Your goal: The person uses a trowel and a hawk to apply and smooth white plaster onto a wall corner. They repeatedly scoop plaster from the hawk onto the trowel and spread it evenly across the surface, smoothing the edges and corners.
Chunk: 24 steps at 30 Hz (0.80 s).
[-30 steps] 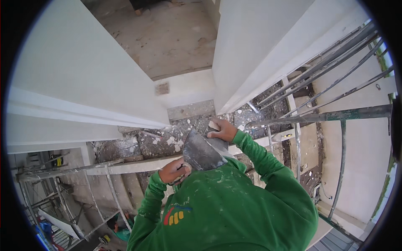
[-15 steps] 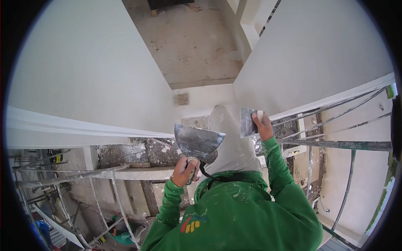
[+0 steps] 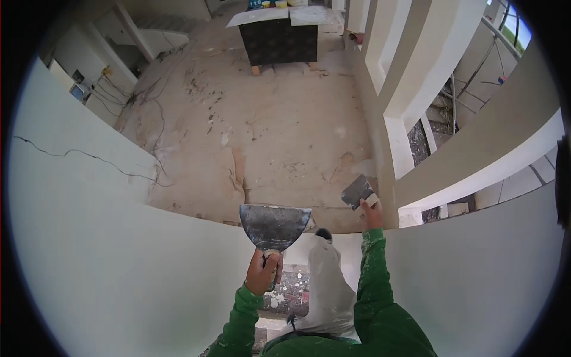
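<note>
My left hand [image 3: 263,272] is wrapped round the handle of a wide putty knife [image 3: 275,226], whose grey, smeared blade points away from me with its straight edge at the far end. Farther out on the right, my right hand [image 3: 372,215] grips a smaller putty knife [image 3: 357,191] with a squarish metal blade tilted up to the left. The two blades are apart and touch nothing that I can see. Between my arms one leg in pale, dusty trousers [image 3: 327,279] reaches forward over a white sill. Green sleeves with white spatter cover both forearms.
Pale smooth walls flank me left [image 3: 119,256] and right [image 3: 470,256]. Beyond the opening lies a dusty floor [image 3: 285,131] with loose cables. A dark block-like stand [image 3: 278,44] carries pale boards. White-framed openings line the right side, with metal bars outside. Spattered ground [image 3: 288,291] shows below.
My view has swung up into the room. Both hands now reach farther forward from my body, the right one most. The wide putty knife's blade has turned straighter ahead; both knives stay gripped.
</note>
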Motion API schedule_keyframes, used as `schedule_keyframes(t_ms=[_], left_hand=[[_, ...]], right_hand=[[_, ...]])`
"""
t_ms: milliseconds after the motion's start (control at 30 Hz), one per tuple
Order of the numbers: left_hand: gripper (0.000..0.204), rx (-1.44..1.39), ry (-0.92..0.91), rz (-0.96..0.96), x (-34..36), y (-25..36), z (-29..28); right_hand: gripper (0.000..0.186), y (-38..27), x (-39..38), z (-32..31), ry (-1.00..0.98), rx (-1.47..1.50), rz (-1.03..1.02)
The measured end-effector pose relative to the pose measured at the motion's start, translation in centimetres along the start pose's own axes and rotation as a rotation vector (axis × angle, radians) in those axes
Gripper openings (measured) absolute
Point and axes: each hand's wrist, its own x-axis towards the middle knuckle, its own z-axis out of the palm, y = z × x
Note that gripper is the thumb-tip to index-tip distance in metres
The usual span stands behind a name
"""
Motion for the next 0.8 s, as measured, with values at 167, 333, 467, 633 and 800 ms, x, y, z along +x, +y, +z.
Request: schedule_keyframes(t_ms=[167,333,467,633,800], left_hand=[[0.022,-0.011,0.090,-0.082,10.4,7.1,-1.3],[0.022,-0.004,0.182,-0.093,17.3,13.7,-0.4],[0.025,0.149,0.106,-0.024,23.6,18.4,1.1],[0.021,0.088,0.090,0.038,32.7,22.9,-0.1],[0.026,-0.017,0.088,0.088,44.6,26.3,-4.2]], right_hand=[[0.066,6.5,6.0,-4.1,0.177,-0.589,-0.078],[0.039,3.9,5.6,-6.8,0.246,-0.402,0.589],[0.038,-3.5,6.8,-3.1,0.224,-0.650,0.317],[0.026,-4.7,12.8,-1.4,0.234,-1.049,-0.135],[0.041,-8.5,21.3,3.7,0.389,-1.526,0.084]])
